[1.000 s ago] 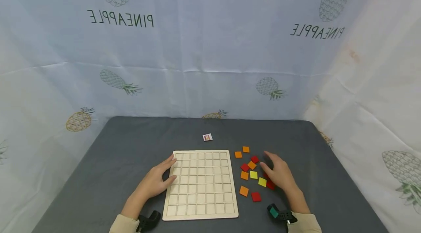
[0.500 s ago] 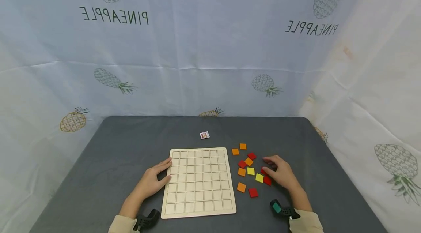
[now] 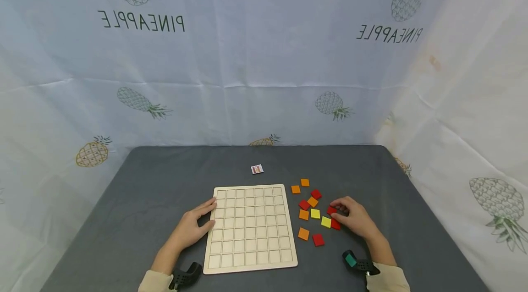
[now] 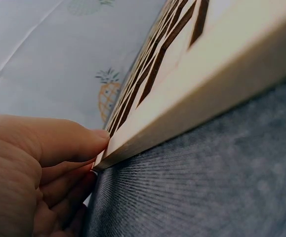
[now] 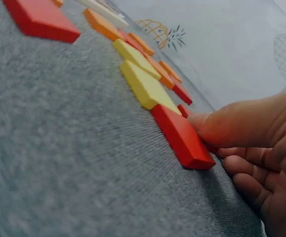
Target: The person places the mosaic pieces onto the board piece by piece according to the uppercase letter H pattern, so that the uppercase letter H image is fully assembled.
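Observation:
A pale wooden grid board (image 3: 249, 228) with square recesses lies on the dark grey table. My left hand (image 3: 190, 225) rests at the board's left side, its fingertips and thumb touching that edge. To the right of the board lie several loose square tiles: orange (image 3: 303, 234), yellow (image 3: 315, 213) and red (image 3: 318, 239). My right hand (image 3: 355, 217) is at the right side of these, with thumb and index finger pinching a red tile (image 3: 332, 210) at table height. Another red tile (image 5: 184, 140) lies just in front of the thumb in the right wrist view, against a yellow one (image 5: 147, 89).
A small printed card (image 3: 257, 169) lies beyond the board. The grey table (image 3: 173, 177) reaches back to a hanging white cloth (image 3: 264, 53) with pineapple prints. Further orange tiles (image 3: 295, 189) lie near the board's far right corner.
My right hand has come down and its fingers have closed in around the red tile. The left hand stays at the board's edge. The head view has shifted slightly.

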Demonstrator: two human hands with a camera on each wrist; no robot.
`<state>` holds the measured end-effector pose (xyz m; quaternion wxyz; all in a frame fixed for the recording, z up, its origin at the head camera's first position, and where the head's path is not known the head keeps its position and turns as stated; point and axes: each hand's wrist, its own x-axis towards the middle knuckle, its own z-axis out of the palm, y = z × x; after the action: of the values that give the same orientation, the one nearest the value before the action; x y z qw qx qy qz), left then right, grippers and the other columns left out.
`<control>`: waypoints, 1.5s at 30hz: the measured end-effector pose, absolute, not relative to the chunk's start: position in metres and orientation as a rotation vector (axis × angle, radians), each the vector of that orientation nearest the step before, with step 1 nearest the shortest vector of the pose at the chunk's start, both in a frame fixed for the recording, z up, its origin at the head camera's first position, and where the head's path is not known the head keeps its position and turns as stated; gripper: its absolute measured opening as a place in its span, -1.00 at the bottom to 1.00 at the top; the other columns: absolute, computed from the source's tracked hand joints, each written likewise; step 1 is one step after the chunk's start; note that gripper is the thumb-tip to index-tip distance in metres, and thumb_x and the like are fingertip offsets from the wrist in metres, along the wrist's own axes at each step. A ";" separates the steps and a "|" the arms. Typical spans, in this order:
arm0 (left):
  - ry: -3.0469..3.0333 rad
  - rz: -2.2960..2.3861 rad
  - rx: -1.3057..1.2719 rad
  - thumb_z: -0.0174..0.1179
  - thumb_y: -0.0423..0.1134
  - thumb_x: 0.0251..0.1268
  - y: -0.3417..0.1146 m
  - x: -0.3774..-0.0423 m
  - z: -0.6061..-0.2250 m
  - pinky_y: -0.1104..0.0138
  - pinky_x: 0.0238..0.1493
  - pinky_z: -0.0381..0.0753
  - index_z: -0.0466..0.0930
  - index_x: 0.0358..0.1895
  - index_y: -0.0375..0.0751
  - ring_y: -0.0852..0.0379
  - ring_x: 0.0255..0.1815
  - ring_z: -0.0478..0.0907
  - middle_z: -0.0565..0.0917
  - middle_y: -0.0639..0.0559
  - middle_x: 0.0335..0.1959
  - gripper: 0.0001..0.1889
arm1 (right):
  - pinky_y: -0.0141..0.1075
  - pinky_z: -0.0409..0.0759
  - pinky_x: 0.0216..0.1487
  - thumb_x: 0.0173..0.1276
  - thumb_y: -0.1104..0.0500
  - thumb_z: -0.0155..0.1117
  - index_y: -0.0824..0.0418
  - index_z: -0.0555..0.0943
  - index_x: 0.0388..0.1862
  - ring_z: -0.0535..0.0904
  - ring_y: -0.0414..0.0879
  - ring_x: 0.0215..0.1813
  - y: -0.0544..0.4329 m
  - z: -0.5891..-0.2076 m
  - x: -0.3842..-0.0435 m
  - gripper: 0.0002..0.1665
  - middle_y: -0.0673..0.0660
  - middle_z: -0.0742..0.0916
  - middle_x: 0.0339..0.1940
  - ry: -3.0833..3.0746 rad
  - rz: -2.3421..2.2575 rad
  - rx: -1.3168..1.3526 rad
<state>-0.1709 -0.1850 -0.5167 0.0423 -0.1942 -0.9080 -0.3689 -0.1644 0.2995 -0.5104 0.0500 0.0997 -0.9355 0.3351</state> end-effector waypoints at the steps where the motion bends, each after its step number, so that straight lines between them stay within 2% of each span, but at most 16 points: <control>1: -2.779 -1.124 -0.591 0.27 -0.26 0.19 -0.185 -0.171 -0.517 -0.04 0.23 0.41 0.46 0.26 -0.28 -0.12 0.35 0.34 0.39 -0.06 0.36 -0.46 | -0.35 0.51 -0.24 0.19 0.13 0.39 0.09 0.66 -0.15 0.45 -0.24 -0.26 0.299 -0.511 -0.165 -0.77 -0.07 0.59 -0.29 -2.849 1.009 0.299; 15: -2.778 -1.153 -0.590 0.27 -0.23 0.19 -0.182 -0.169 -0.521 -0.06 0.24 0.39 0.48 0.25 -0.26 -0.12 0.35 0.35 0.41 -0.04 0.36 -0.47 | -0.30 0.59 -0.25 0.13 0.17 0.43 0.12 0.70 -0.16 0.53 -0.19 -0.27 0.275 -0.508 -0.165 -0.75 -0.06 0.62 -0.26 -2.739 0.780 0.418; 23: -2.793 -1.157 -0.573 0.27 -0.24 0.19 -0.180 -0.168 -0.519 -0.06 0.25 0.39 0.48 0.26 -0.25 -0.10 0.36 0.34 0.40 -0.02 0.36 -0.47 | -0.36 0.56 -0.31 0.12 0.19 0.44 0.16 0.70 -0.11 0.50 -0.18 -0.30 0.224 -0.493 -0.170 -0.69 -0.04 0.61 -0.23 -2.651 0.890 0.635; 27: -2.793 -1.164 -0.571 0.27 -0.24 0.19 -0.182 -0.168 -0.517 -0.06 0.25 0.39 0.48 0.26 -0.26 -0.10 0.36 0.34 0.40 -0.03 0.36 -0.47 | -0.45 0.43 -0.40 0.17 0.16 0.41 0.14 0.70 -0.08 0.43 -0.18 -0.34 0.194 -0.486 -0.179 -0.70 -0.02 0.60 -0.25 -2.647 0.939 0.728; 32: -2.800 -1.154 -0.572 0.26 -0.23 0.20 -0.183 -0.168 -0.516 -0.06 0.25 0.39 0.47 0.26 -0.25 -0.09 0.36 0.35 0.41 -0.03 0.36 -0.47 | -0.38 0.53 -0.28 0.23 0.16 0.35 0.14 0.69 -0.08 0.49 -0.10 -0.26 0.155 -0.482 -0.194 -0.74 0.00 0.60 -0.23 -2.660 1.007 0.850; 36: -2.807 -1.153 -0.555 0.26 -0.24 0.19 -0.183 -0.169 -0.516 -0.05 0.25 0.39 0.48 0.26 -0.25 -0.08 0.36 0.35 0.41 -0.02 0.36 -0.47 | -0.34 0.58 -0.19 0.29 0.14 0.30 0.15 0.68 -0.05 0.52 -0.12 -0.19 0.127 -0.484 -0.206 -0.74 -0.01 0.59 -0.19 -2.704 1.031 0.912; 45: -2.820 -1.171 -0.531 0.26 -0.26 0.18 -0.184 -0.170 -0.514 -0.05 0.27 0.37 0.47 0.26 -0.25 -0.07 0.37 0.33 0.40 -0.02 0.37 -0.47 | -0.46 0.51 -0.19 0.31 0.10 0.28 0.15 0.68 -0.02 0.47 -0.22 -0.21 0.078 -0.493 -0.227 -0.71 -0.01 0.59 -0.18 -2.755 0.947 1.026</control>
<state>-0.1696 -0.1835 -0.5140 0.0213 -0.1712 -0.9097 -0.3778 -0.2271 0.0784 -0.4933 0.0264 0.3322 -0.8916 0.3065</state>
